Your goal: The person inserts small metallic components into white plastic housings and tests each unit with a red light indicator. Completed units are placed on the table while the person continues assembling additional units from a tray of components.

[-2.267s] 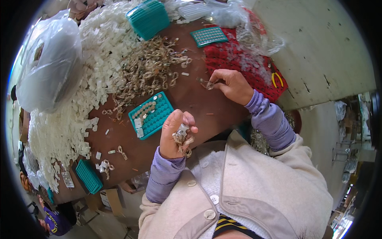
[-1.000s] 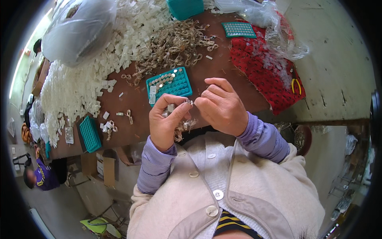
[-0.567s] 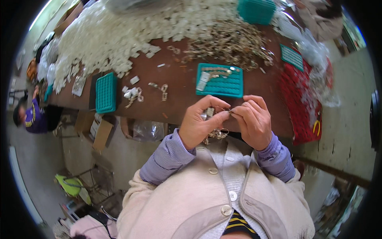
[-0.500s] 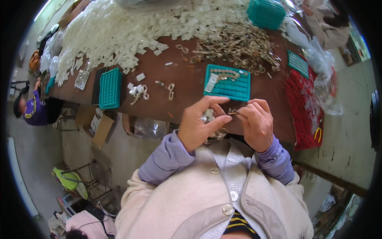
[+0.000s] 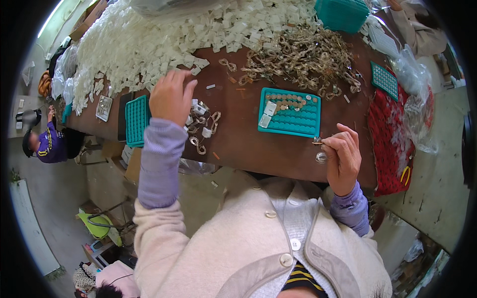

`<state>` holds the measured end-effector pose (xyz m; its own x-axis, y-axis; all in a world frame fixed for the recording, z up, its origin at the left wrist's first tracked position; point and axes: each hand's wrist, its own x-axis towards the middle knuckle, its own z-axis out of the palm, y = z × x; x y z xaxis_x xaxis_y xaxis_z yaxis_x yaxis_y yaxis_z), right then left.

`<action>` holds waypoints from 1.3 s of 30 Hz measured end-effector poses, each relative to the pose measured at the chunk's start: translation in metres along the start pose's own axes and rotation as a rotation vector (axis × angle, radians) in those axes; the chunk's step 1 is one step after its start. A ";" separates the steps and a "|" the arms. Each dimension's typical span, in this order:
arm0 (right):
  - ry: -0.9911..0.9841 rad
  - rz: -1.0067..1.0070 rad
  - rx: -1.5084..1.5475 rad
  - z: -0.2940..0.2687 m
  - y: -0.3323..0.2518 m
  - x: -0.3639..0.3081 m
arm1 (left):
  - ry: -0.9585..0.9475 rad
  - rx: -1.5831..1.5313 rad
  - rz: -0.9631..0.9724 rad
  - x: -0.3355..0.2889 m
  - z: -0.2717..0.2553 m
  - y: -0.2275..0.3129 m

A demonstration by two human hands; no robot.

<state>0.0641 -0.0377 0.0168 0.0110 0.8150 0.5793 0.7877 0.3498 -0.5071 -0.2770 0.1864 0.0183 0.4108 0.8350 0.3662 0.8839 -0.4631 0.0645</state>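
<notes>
Evidently our right hand (image 5: 343,160) pinches a slim brownish piece (image 5: 317,143) by one end, perhaps keeping it unobstructed; our left hand (image 5: 171,98), loosely spread, grips nothing visible beside white-ended beige looped cords (image 5: 199,119).

Bare brown tabletop (image 5: 236,136) offers passage mid-frame, between the small corded cluster (image 5: 200,120) and the teal tray (image 5: 298,122). Heaped white pieces (image 5: 144,35) fill the upper left; tangled cords (image 5: 303,59) stand above the tray. The right hand (image 5: 343,156) obstructs its lower-right corner.
</notes>
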 end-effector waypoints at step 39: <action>-0.130 0.550 0.791 0.017 -0.067 -0.013 | -0.235 -1.664 -0.177 -0.107 -0.032 0.164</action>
<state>0.0007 -0.0636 0.0318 0.1481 0.9856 0.0819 0.0510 0.0751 -0.9959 -0.1831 0.0117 0.0200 0.4967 0.8593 0.1220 -0.1951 -0.0264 0.9804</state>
